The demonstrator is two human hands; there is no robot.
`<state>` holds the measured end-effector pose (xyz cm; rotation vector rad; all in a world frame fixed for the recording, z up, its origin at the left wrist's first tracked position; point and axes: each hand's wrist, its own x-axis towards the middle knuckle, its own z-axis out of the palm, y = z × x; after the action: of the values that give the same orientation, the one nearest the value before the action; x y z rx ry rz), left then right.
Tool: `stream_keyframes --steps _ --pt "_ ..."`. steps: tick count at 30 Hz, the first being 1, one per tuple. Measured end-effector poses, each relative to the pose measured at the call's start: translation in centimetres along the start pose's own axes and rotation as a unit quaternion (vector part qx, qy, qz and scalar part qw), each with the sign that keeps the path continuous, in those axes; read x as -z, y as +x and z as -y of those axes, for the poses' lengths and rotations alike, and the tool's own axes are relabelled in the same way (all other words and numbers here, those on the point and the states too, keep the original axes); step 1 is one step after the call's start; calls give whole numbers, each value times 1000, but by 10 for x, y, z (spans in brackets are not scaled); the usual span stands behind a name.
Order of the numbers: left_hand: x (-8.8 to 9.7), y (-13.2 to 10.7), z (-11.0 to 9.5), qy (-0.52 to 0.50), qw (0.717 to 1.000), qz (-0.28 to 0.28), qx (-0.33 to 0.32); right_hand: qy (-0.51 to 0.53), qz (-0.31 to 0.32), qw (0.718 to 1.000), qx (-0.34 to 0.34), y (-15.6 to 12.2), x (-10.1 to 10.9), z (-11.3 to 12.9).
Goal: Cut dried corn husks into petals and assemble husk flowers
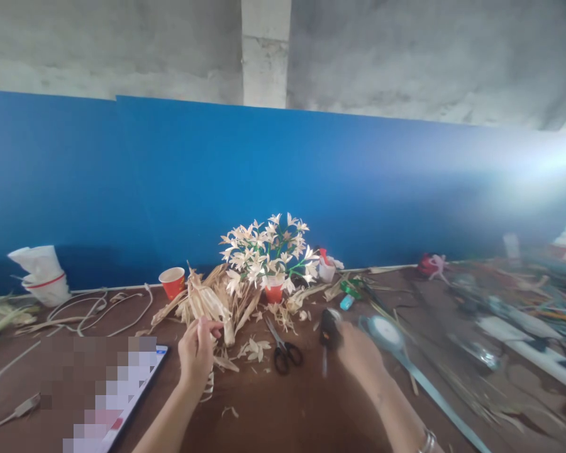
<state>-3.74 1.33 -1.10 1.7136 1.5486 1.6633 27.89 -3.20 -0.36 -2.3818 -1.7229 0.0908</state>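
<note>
My left hand [199, 349] is raised over the table, its thumb and fingers pinched together. What they hold, if anything, I cannot make out. Just behind it lies a heap of dry corn husks [210, 299]. My right hand [358, 349] is closed around a dark tool [329, 330] with a thin shank pointing down; blur hides its kind. Between the hands lie black-handled scissors [285, 353], blades pointing away, and a few cut husk petals [255, 349]. Behind them, white husk flowers [264, 251] on green stems stand in a red cup [274, 292].
At left are a phone [136, 390], white cables [85, 318], a white cup [49, 289] and a red paper cup [172, 283]. To the right lie a ribbon roll [385, 330] with its tail trailing forward, a white power strip [532, 352] and scattered stems. A blue partition [179, 182] rises behind.
</note>
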Motion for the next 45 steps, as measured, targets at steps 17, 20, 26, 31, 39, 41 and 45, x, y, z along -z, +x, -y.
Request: stream_keyframes --steps 17,20,26,31,39,41,45 --pt "-1 0 5 7 1000 0 -6 -32 21 991 -128 -7 13 -63" --pt "-1 1 5 10 1000 1 -8 -6 4 991 -137 -6 13 -63" --pt "-1 1 4 15 1000 -6 -15 35 -18 992 -117 4 7 -90" --pt "-2 0 5 23 1000 -1 -11 47 -38 997 -57 6 11 -77" --pt "-1 0 7 30 999 0 -19 36 12 999 2 13 4 -20" --pt "-1 0 7 27 999 0 -18 13 24 1000 -11 14 5 -17" --pt "-1 0 8 19 1000 1 -19 -25 38 998 -34 9 12 -13"
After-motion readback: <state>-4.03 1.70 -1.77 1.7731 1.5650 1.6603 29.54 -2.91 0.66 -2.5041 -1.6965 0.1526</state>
